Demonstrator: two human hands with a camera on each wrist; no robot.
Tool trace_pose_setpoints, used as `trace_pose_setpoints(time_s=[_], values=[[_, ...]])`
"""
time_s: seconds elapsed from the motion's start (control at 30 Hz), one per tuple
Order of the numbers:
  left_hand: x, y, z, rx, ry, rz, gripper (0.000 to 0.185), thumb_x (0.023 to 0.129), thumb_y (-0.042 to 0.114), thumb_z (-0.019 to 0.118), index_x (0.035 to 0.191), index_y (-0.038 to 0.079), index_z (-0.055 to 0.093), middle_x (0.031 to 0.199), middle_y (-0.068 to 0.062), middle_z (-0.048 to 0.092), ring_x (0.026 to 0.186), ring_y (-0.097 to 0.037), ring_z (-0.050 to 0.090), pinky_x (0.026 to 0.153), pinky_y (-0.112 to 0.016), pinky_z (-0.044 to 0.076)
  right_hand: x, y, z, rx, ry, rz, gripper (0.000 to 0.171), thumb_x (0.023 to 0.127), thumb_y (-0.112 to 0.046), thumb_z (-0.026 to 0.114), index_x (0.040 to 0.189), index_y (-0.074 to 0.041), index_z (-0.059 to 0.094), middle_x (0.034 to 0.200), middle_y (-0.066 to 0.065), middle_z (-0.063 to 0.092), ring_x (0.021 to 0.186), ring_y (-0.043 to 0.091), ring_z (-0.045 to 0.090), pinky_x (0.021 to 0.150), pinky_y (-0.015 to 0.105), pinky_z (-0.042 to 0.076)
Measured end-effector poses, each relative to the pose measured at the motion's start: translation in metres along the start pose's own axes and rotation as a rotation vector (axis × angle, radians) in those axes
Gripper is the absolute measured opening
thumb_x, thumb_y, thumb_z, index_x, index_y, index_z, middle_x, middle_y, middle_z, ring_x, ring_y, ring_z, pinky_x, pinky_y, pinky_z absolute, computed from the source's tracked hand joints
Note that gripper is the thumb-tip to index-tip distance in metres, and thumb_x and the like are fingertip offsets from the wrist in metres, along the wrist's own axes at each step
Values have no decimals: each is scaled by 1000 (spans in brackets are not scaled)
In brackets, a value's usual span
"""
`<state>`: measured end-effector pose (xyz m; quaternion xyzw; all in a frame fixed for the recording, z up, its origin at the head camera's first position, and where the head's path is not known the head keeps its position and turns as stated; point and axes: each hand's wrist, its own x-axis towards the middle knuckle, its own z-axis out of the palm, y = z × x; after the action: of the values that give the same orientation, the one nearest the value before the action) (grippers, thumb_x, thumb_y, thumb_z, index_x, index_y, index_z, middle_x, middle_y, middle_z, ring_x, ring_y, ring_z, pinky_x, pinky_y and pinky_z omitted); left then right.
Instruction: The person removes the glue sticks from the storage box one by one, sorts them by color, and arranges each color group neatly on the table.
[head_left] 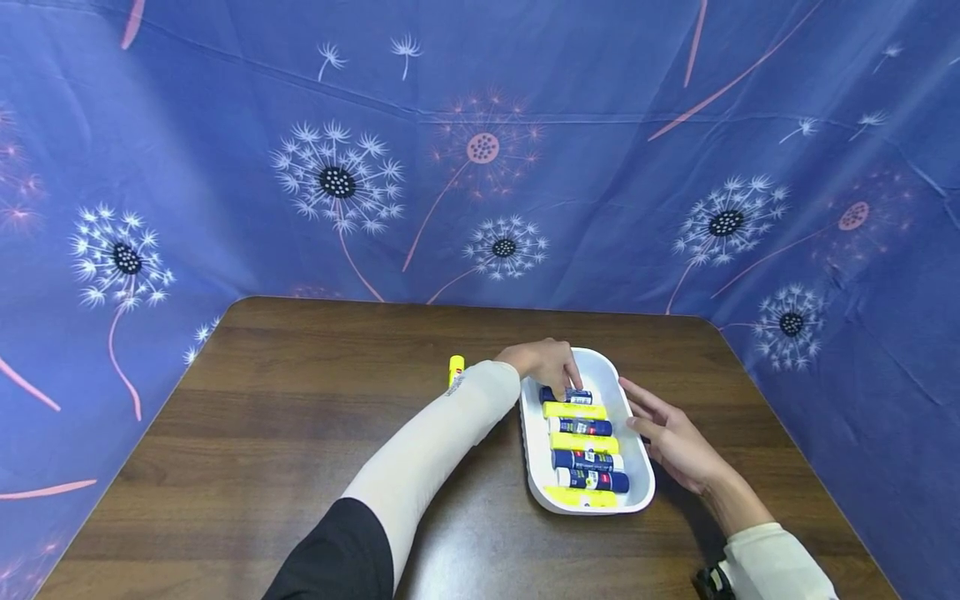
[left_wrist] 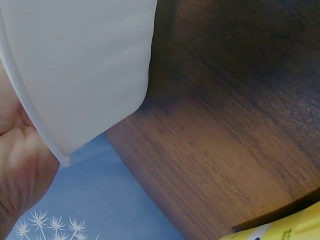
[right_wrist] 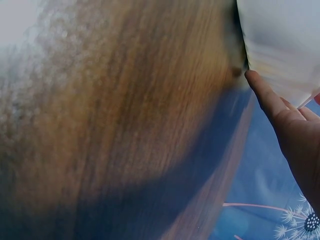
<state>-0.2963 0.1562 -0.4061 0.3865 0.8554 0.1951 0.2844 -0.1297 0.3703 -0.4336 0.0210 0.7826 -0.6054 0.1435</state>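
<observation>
White plastic forms the oval tray (head_left: 537,454), which sits on the dark wood-grain desk (head_left: 285,433), right of centre. Glue sticks lie crosswise in it, side by side, blue ones and yellow ones in turn. The left hand (head_left: 546,363) reaches across from the left in a pale sleeve, forearm stretched over the desk, wrist bent down over the tray's far end; its fingers (head_left: 572,377) curl onto the farthest blue glue stick (head_left: 572,397) and pinch it. The right hand (head_left: 675,442) lies along the tray's right wall, fingers straight and slightly spread, tips touching the rim. One yellow glue stick (head_left: 456,367) lies on the desk just left of the left forearm, apart from the tray. Blue cloth printed with dandelion heads (head_left: 337,179) hangs behind and beside the desk.
</observation>
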Motion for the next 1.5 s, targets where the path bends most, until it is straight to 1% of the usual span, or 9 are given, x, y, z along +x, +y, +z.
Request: trace_pose_setpoints(time_s=[0.3,0.5,0.6,0.67,0.83,1.03,1.13,1.3,1.5], values=[[-2,-2,2,-17,21,13,27,90,12,81,113,25,81,109,9,73,97,-5,62,86,-23,53,0,-3,4,-3,9,14,68,108,-11,45,167,-19,14,171,23,18,146,55,38,101,59,55],[-6,-5,0,-45,100,55,29,87,13,83,113,25,81,107,8,76,96,-4,64,81,-20,53,0,-5,6,-8,12,20,67,108,-11,45,167,-18,14,171,23,19,146,54,40,101,57,56],[-12,-9,-5,-105,152,75,29,86,14,84,114,24,82,108,7,79,97,-2,68,82,-18,54,1,-4,6,-8,13,27,67,108,-10,44,167,-18,14,171,23,19,145,53,41,100,56,57],[-19,-10,-11,-185,185,82,29,86,13,85,113,22,82,107,5,80,96,-3,70,83,-18,55,2,-3,7,-10,17,33,67,108,-11,44,167,-18,14,171,24,19,145,53,42,100,56,57],[-49,-13,-22,-465,254,77,31,84,9,86,114,14,81,102,-2,82,92,-8,75,81,-22,60,3,-2,7,-17,11,14,67,108,-11,45,167,-18,15,170,25,20,143,49,47,100,55,57],[-97,-22,-24,-744,269,28,35,86,4,83,120,8,78,109,-11,80,95,-15,77,84,-31,64,1,-3,6,-34,18,-2,67,108,-12,46,167,-18,15,170,24,19,145,53,42,100,57,57],[-118,-29,-16,-862,282,-23,37,86,2,81,123,5,75,115,-15,78,97,-18,77,86,-35,64,-1,-3,5,-38,15,1,67,109,-13,46,167,-17,13,171,24,17,147,56,35,100,60,55],[-150,-45,2,-972,339,-85,39,89,4,79,128,4,72,123,-17,75,99,-19,76,89,-39,63,0,-2,4,-53,15,-3,67,109,-14,47,167,-18,14,171,23,17,147,55,36,101,60,55],[-179,-63,29,-1071,486,-169,41,89,2,77,129,1,71,118,-19,76,96,-14,73,89,-37,63,2,-1,3,-57,8,1,67,109,-17,47,167,-20,14,171,22,18,147,54,37,101,59,55]])
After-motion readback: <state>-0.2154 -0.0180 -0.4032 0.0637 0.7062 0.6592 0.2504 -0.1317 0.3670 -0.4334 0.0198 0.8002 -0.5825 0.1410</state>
